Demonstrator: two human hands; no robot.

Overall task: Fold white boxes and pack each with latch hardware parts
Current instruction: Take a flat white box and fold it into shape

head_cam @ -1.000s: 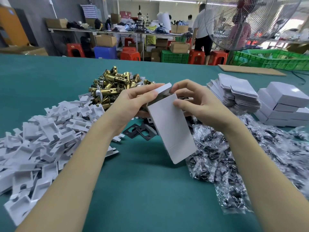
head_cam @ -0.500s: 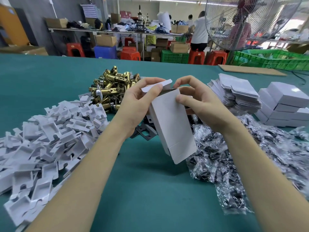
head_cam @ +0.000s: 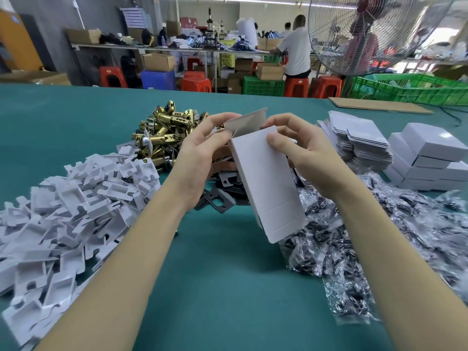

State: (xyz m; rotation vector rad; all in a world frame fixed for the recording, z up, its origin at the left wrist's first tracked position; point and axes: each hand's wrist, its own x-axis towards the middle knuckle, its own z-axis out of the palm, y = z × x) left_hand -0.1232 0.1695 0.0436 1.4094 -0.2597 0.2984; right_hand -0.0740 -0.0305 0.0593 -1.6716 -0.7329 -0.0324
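White card makes up the half-folded box [head_cam: 268, 183], held upright and tilted above the green table [head_cam: 222, 287] between both hands, its top flap [head_cam: 247, 121] standing open and its lower end hanging free over bare cloth. The left hand [head_cam: 200, 158] pinches the box's upper left corner, thumb and forefinger closed on the card by the flap's hinge. The right hand [head_cam: 301, 148] grips the upper right edge, thumb pressed flat on the front panel, fingers curled behind.

Just behind and below the grip lie black flat plates [head_cam: 217, 200]. Beyond the left hand sits a heap of brass latch bodies [head_cam: 169, 127]; further left, a wide spread of white plastic inserts [head_cam: 65, 206]. Under and right of the right wrist spreads a pile of clear bags of dark screws [head_cam: 367, 244]. Beyond the right hand rests a stack of flat box blanks [head_cam: 359, 140], then finished closed boxes [head_cam: 430, 158].

Nearest open cloth lies directly below the box, between the forearms. At the table's far edge stand a large fan [head_cam: 374, 34], green crates [head_cam: 410, 88], red stools [head_cam: 296, 86] and a seated worker in white [head_cam: 296, 49].
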